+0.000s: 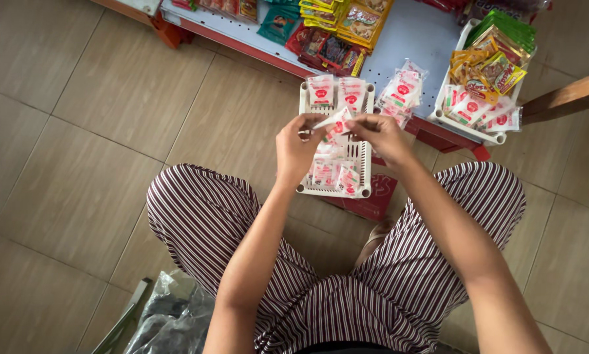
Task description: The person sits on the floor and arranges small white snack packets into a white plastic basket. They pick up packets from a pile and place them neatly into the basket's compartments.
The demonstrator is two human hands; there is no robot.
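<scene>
My left hand (296,145) and my right hand (381,136) meet over a white slatted plastic tray (364,165) and pinch a small white sachet with a red mark (334,122) between their fingertips. More sachets of the same kind (337,90) stand at the tray's far end. Others (330,174) lie flat at its near end. The tray rests on a dark red box (373,200) between my knees, which are in striped trousers.
A second white tray (468,122) on the right holds similar sachets and green and yellow packets. Loose sachets (399,92) lie on a low white shelf (416,36) with a red edge, beside more coloured packets (334,39). A clear plastic bag (173,314) lies on the tiled floor.
</scene>
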